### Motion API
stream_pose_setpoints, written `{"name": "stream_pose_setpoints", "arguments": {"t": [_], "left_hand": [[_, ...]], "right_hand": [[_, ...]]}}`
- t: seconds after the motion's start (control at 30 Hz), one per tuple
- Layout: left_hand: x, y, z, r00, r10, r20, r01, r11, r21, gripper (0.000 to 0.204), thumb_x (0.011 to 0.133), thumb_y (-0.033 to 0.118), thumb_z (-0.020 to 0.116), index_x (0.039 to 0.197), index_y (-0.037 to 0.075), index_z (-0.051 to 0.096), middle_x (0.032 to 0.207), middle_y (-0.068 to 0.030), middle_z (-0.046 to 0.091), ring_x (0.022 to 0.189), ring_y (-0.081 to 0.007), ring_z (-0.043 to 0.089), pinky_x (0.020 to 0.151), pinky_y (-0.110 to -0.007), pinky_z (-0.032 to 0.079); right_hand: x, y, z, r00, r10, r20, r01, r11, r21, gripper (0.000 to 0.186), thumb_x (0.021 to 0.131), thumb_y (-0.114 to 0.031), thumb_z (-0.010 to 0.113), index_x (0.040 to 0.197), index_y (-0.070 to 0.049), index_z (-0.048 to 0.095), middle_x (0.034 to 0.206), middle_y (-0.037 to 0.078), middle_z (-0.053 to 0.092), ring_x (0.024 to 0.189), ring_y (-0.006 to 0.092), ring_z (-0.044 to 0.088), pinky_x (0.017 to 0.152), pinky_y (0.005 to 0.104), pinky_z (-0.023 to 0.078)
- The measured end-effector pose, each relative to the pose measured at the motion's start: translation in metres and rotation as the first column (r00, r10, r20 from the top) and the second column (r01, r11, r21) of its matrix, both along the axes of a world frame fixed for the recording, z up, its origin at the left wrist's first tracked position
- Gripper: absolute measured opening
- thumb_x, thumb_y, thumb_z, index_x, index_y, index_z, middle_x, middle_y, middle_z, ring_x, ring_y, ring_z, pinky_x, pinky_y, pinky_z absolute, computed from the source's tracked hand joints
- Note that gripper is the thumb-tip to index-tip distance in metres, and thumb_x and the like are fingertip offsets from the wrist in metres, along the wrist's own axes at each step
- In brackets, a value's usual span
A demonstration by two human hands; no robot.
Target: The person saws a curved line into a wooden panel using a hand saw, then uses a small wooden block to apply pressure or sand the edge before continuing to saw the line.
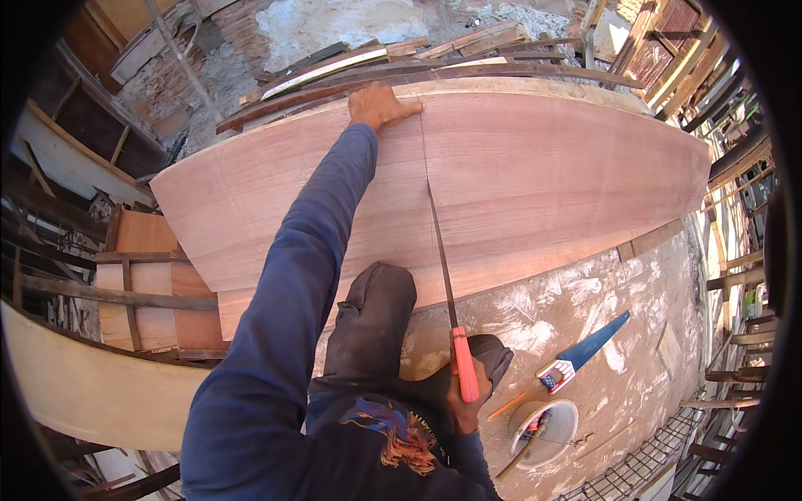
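A broad reddish plywood sheet [535,167] lies before me, with a thin line running across it from the far edge to a saw blade. My left hand [380,106] is at the sheet's far edge, fingers bent over it and partly hidden, thumb stretched right to the line. In my right hand [464,399], the fingers wrap around the red handle of a handsaw [443,259]. Its long, narrow blade lies along the line, the tip near the sheet's middle. My left knee [384,288] rests against the near part of the sheet.
On the dusty floor at right lie a blue handsaw [593,346] and an orange stick-like piece [507,405]. Beside them stands a white bucket [558,451] with tools inside. Lumber strips [401,67] are piled beyond the sheet; wire mesh [652,451] lies at lower right.
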State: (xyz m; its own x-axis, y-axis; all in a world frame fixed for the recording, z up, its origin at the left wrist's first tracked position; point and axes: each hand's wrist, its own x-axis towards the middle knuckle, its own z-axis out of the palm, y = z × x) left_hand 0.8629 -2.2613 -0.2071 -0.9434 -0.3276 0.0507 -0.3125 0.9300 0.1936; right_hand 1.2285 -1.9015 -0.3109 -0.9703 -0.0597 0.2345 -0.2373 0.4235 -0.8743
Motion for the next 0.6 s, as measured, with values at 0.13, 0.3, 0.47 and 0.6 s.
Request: {"name": "stream_pose_setpoints", "arguments": {"t": [0.13,0.3,0.47,0.6], "left_hand": [[0.011,0.007,0.009,0.998,0.007,-0.059,-0.008,1.000,-0.013,0.093,0.068,0.080,0.060,0.112,-0.002,0.072,0.122,-0.0212,0.065,0.114,-0.0350,0.063,0.091,-0.047,0.050],[0.021,0.008,0.016,1.000,-0.004,-0.025,0.004,1.000,-0.012,0.095,0.068,0.082,0.059,0.112,-0.001,0.071,0.125,-0.0189,0.062,0.115,-0.0340,0.062,0.092,-0.047,0.048],[0.000,-0.004,0.001,1.000,-0.003,0.001,0.003,1.000,0.003,0.091,0.069,0.081,0.059,0.110,0.000,0.073,0.121,-0.0180,0.065,0.115,-0.0332,0.062,0.087,-0.049,0.049],[-0.005,-0.004,0.001,1.000,-0.029,-0.011,0.028,0.999,-0.017,0.091,0.070,0.080,0.058,0.110,-0.001,0.073,0.122,-0.0188,0.065,0.114,-0.0346,0.063,0.088,-0.049,0.049]], "right_hand": [[-0.120,-0.074,0.003,0.993,0.042,-0.114,-0.062,0.981,-0.185,0.028,0.079,0.001,0.059,0.106,0.001,0.065,0.081,0.020,0.066,0.072,0.0308,0.069,0.067,0.0363,0.053],[-0.213,-0.131,-0.048,0.994,0.020,-0.105,-0.043,0.973,-0.229,0.016,0.083,-0.001,0.059,0.098,0.002,0.063,0.076,0.020,0.063,0.067,0.0329,0.063,0.065,0.0372,0.050],[-0.049,-0.024,-0.034,0.999,0.037,0.028,-0.036,0.998,-0.046,0.031,0.079,0.002,0.059,0.110,0.001,0.065,0.083,0.018,0.069,0.074,0.0308,0.070,0.069,0.0369,0.054],[-0.027,-0.014,0.011,1.000,-0.004,0.004,0.004,1.000,-0.030,0.035,0.079,0.001,0.059,0.113,0.002,0.066,0.088,0.018,0.071,0.080,0.0281,0.073,0.073,0.0359,0.056]]}}
